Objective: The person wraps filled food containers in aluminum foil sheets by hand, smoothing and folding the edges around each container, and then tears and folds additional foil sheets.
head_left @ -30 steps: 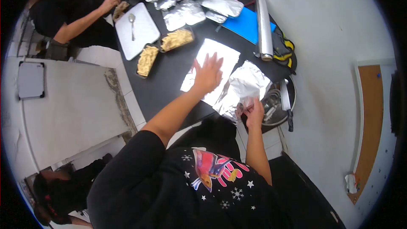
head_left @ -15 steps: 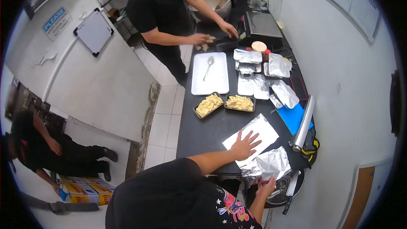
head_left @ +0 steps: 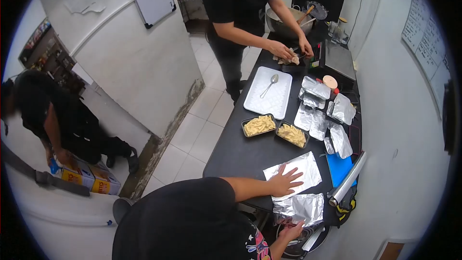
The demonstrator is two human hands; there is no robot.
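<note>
My left hand (head_left: 286, 181) lies flat with fingers spread on a smooth sheet of aluminium foil (head_left: 310, 167) on the black table. Below it in view, my right hand (head_left: 291, 231) pinches the edge of a crumpled piece of foil (head_left: 299, 207) at the table's edge. Just beyond the flat sheet, two black trays of penne-like pasta, the left tray (head_left: 259, 125) and the right tray (head_left: 292, 135), sit uncovered. Several foil-covered trays (head_left: 340, 140) are grouped to their right.
A foil roll (head_left: 347, 179) lies by a blue sheet (head_left: 337, 166). Under the table edge, a knife (head_left: 313, 240) rests across a round pan. A white tray (head_left: 269, 84) holds a spoon (head_left: 271, 85). A co-worker (head_left: 240, 14) handles food opposite; another person (head_left: 57, 110) bends over boxes (head_left: 91, 175).
My view has turned, shifting the table scene right in the picture. My hands keep their places on the foil. The co-worker's hands have come closer together over a black tray.
</note>
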